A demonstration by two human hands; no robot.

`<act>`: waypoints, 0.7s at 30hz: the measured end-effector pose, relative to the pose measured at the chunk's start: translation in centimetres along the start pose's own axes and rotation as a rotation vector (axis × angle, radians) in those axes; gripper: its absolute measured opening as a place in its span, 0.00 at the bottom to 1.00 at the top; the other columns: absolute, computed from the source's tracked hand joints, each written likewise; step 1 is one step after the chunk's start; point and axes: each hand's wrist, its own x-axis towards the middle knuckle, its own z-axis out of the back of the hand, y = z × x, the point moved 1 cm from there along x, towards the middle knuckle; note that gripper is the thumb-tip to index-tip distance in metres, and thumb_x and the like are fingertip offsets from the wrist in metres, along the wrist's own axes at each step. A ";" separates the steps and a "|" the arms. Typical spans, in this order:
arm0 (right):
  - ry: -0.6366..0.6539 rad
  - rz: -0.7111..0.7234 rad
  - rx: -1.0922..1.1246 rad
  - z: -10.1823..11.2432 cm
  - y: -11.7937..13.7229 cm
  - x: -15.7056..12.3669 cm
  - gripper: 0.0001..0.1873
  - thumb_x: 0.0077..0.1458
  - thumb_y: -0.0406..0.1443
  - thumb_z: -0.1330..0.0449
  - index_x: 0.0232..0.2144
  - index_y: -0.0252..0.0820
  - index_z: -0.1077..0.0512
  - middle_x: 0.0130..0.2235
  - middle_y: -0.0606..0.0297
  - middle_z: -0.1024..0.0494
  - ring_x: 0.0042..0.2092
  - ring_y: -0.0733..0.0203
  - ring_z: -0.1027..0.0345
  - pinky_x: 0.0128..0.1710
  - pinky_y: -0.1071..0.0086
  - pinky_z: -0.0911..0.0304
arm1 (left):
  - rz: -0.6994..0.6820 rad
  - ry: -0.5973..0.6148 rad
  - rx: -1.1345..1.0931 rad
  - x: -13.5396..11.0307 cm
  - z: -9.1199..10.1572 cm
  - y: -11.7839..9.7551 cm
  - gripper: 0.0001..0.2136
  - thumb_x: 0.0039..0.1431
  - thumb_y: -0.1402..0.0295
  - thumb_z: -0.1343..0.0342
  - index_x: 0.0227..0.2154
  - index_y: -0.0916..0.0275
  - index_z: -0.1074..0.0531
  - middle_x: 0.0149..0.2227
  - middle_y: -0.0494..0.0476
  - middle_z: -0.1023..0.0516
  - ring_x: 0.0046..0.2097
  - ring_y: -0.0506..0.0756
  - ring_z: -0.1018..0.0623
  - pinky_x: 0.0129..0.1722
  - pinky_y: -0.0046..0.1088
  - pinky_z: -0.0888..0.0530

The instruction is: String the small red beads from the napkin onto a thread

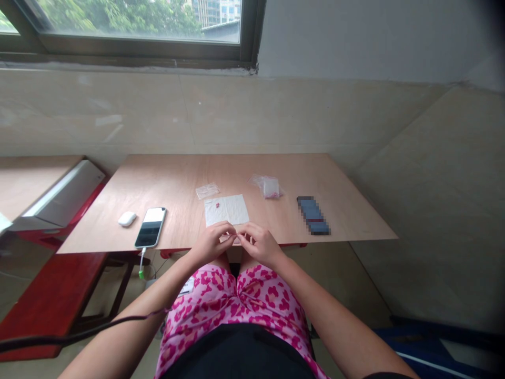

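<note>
My left hand (213,243) and my right hand (258,243) meet at the fingertips above the front edge of a plywood table (177,179). Whatever lies between the fingertips is too small to make out. Just beyond them is a white paper napkin (232,209), with a tiny red item (217,205) on it. Farther back are a small clear plastic bag (207,191) and a clear bag with pink contents (269,186). To my left are a white computer mouse (127,219) and a smartphone (150,227). A dark phone (313,215) lies to my right.
A white charging cable (141,262) hangs from the smartphone over the table's front edge. A red bench (47,300) stands at the left, beyond it a second table (27,179) with a white box (67,195). A wall runs behind the table.
</note>
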 end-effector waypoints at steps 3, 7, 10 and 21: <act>0.001 -0.007 -0.005 0.0 -0.1 -0.1 0.06 0.66 0.35 0.43 0.35 0.45 0.27 0.36 0.63 0.24 0.33 0.60 0.31 0.35 0.68 0.35 | 0.005 0.018 -0.003 0.0 0.0 -0.1 0.07 0.70 0.67 0.47 0.36 0.61 0.26 0.37 0.56 0.23 0.39 0.55 0.24 0.41 0.32 0.27; 0.003 -0.007 -0.032 -0.1 -0.2 -0.2 0.04 0.64 0.34 0.42 0.35 0.45 0.27 0.36 0.64 0.25 0.32 0.61 0.32 0.34 0.69 0.36 | -0.003 0.021 0.000 0.0 -0.1 0.1 0.07 0.70 0.67 0.46 0.36 0.61 0.26 0.36 0.56 0.23 0.39 0.54 0.24 0.41 0.32 0.28; -0.001 0.002 -0.044 0.0 -0.2 -0.1 0.04 0.64 0.33 0.42 0.36 0.45 0.27 0.36 0.64 0.24 0.33 0.61 0.31 0.35 0.69 0.36 | -0.005 0.011 0.022 0.0 -0.1 0.4 0.07 0.70 0.66 0.45 0.36 0.61 0.25 0.36 0.55 0.23 0.39 0.54 0.24 0.41 0.32 0.28; -0.038 -0.024 -0.056 0.5 -0.5 0.1 0.06 0.65 0.34 0.43 0.34 0.44 0.28 0.34 0.64 0.25 0.32 0.61 0.32 0.34 0.69 0.37 | 0.001 -0.042 0.076 0.2 0.7 0.6 0.07 0.69 0.64 0.43 0.36 0.60 0.25 0.36 0.56 0.22 0.40 0.55 0.24 0.42 0.32 0.27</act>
